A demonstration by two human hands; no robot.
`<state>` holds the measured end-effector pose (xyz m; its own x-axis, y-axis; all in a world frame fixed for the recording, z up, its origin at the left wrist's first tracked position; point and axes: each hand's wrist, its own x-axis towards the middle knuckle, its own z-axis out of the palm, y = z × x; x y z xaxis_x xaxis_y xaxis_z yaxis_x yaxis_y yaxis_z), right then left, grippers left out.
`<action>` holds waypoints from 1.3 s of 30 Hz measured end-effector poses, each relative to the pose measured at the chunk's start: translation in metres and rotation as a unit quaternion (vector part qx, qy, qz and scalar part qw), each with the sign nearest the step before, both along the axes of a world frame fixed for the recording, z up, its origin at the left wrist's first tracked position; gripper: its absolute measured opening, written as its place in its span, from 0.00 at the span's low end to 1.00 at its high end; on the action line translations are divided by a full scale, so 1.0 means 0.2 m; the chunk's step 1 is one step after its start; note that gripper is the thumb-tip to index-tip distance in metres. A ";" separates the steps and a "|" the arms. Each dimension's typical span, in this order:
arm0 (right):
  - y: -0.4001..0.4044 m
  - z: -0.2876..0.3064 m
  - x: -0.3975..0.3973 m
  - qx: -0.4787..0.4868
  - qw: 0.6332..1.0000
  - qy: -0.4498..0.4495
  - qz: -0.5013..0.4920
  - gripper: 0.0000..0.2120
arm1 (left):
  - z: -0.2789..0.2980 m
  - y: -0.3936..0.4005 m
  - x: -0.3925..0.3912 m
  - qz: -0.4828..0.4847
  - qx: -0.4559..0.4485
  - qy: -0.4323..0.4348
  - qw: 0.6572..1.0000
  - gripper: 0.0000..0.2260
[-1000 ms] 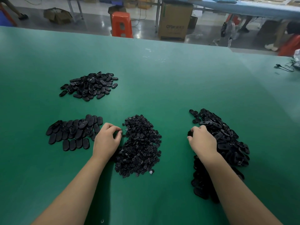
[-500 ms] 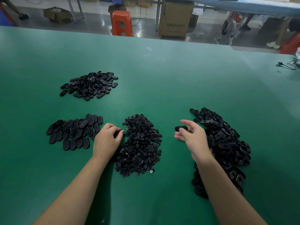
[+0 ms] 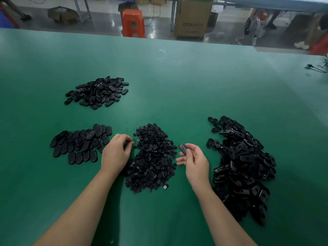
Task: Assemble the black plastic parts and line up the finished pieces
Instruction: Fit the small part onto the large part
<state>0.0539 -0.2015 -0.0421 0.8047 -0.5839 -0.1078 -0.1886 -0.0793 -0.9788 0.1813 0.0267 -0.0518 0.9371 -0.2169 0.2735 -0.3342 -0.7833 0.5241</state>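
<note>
Only readable writing here is on the cardboard box (image 3: 192,20) standing on the floor past the table's far edge: something like "OTOR" plus a few characters too blurry to make out. An orange plastic stool (image 3: 133,23) stands on the floor left of it.

The green table (image 3: 195,82) carries four groups of black parts, all way too many to count piece by piece. Toward the far left there's a loose heap of oval pieces (image 3: 97,92). Closer in on the left is the lined-up batch (image 3: 80,143), flat ovals laid side by side in rough rows, with four clearly in the nearest row. In the middle sits the pile of small round parts (image 3: 152,157), with one light-coloured piece at its near edge. On the right is the long pile of oval shells (image 3: 239,164), running down toward the near edge.

Two bare hands, one each side of the middle pile. The left hand (image 3: 115,151) rests at the pile's left edge with fingers curled, fingertips pinched together right at the small parts; can't tell if it actually has one. The right hand (image 3: 194,158) is raised between the middle pile and the shell pile, thumb and fingers pinching a single oval shell (image 3: 182,148) just beside the small parts.
</note>
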 end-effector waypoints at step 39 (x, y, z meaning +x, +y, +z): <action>-0.03 -0.05 0.01 -0.105 0.994 0.001 -0.005 0.12 | 0.25 -0.69 -0.30 -0.043 -0.165 0.256 0.951 0.05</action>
<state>0.0552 -0.2072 -0.0527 0.7981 -0.6023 0.0158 -0.1927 -0.2801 -0.9404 0.1211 -0.1109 -0.0020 0.9485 -0.2806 -0.1471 -0.0247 -0.5285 0.8486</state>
